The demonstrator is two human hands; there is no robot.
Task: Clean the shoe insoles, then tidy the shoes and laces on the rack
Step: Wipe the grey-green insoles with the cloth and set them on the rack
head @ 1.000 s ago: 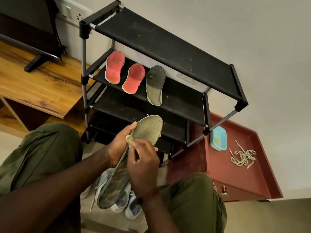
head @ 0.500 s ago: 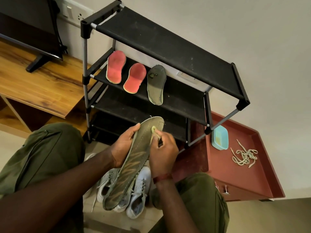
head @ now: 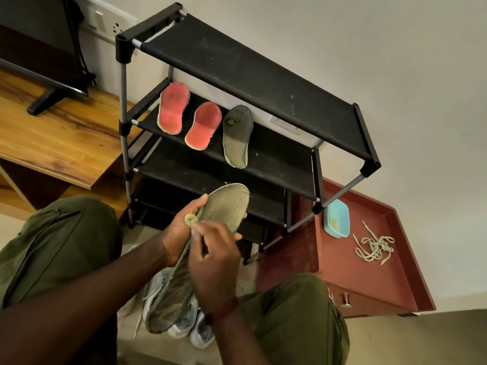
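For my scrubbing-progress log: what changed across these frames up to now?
The right hand, pinching a small green wad, swept up the insole toward its toe, then back down to its edge by the left hand. The left hand still grips the insole. The rack insoles, laces and blue dish stayed put.

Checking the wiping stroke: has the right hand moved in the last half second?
Yes: the right hand, pinching the wad, has slid back down the insole, away from the rack.
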